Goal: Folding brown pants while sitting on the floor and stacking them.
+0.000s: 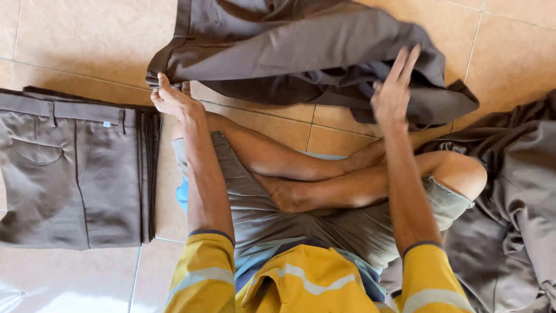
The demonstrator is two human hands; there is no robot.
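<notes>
I sit cross-legged on a tiled floor. A pair of dark grey-brown trousers [301, 52] lies spread in front of my legs. My left hand [171, 98] pinches the trousers' near-left edge at the waistband corner. My right hand [394, 93] is raised over the trousers' right side, fingers stretched out and apart, blurred, resting on or just above the cloth.
A neat stack of folded grey trousers [75, 168] lies on the floor to my left. A loose heap of grey cloth [515, 197] lies to my right. Orange-beige floor tiles [81, 40] surround everything.
</notes>
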